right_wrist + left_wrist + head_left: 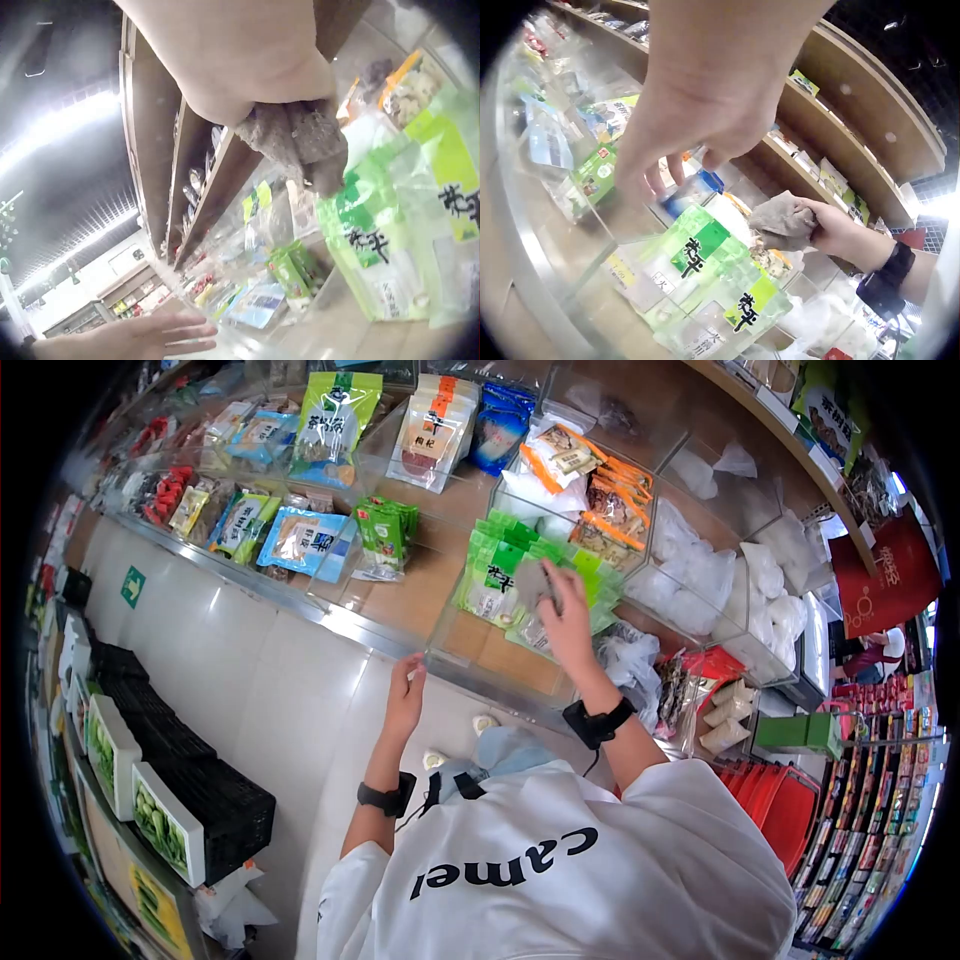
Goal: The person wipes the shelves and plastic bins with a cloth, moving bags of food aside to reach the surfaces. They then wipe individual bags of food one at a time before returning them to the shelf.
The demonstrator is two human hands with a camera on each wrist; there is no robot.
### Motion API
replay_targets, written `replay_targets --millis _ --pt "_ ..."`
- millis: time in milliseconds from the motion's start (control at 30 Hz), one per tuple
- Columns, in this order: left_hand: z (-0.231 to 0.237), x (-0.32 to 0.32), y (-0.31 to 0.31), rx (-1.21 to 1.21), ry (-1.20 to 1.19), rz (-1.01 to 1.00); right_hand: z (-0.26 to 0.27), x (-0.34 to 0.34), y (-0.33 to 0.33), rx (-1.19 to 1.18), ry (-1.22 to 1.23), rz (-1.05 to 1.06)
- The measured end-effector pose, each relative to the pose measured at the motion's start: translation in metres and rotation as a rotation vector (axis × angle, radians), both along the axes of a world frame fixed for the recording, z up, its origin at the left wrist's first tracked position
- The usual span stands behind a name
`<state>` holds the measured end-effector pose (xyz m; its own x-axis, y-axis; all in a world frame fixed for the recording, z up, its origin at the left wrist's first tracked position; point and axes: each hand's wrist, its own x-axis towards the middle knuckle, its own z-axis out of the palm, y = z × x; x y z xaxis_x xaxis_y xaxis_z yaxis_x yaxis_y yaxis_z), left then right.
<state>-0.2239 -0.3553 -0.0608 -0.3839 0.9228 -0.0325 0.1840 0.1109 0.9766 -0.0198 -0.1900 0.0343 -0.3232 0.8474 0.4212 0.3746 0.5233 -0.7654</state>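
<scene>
Right hand (568, 618) gripped a grey cloth (784, 219), bunched between thumb and fingers. Left hand (404, 698) held nothing, fingers loosely extended near the front edge of the bin (500, 653); contact with that edge, couldn't tell.

Cloth was right by the tops of the green packs (705, 244) in the bin. Touching them or not: couldn't tell from where I stood. My read: light, limp, matt, so little slip and nothing to break. It lay creased in folds, part of it sticking out past the fingers. Best hold, I figured, was a full bunch at the middle; a corner pinch would have left the rest flapping into the packs. Damp or dry, couldn't see.

Green packs leaned on each other, shiny, partly clear film. Judged light, floppy, slippery; top edge looked the place to pinch, since squeezing lower could have crumpled them. Bin was clear-sided, stiff by the look.

Next ring out: orange-trimmed packs (615, 510) behind, clear bags (690, 590) to the right, small green bags (383, 535) to the left, blue packs (305, 543) beyond those. Farther left, black crates (230, 800) across the floor (290, 670).
</scene>
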Motion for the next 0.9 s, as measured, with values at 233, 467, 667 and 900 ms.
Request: replay_targets --millis 233,467,667,900 --pt "0.006 0.053 0.074 0.168 0.018 -0.079 0.019 0.066 0.059 0.102 0.033 -0.158" --pt "0.065 0.105 0.158 0.19 0.211 -0.168 0.007 0.138 0.109 0.223 0.044 -0.436" --pt "0.099 0.15 0.26 0.485 0.44 -0.237 -0.023 0.166 0.136 0.131 -0.139 -0.402" --pt "0.079 0.166 0.349 0.279 1.016 -0.504 -0.02 0.161 0.136 0.129 -0.173 -0.446"
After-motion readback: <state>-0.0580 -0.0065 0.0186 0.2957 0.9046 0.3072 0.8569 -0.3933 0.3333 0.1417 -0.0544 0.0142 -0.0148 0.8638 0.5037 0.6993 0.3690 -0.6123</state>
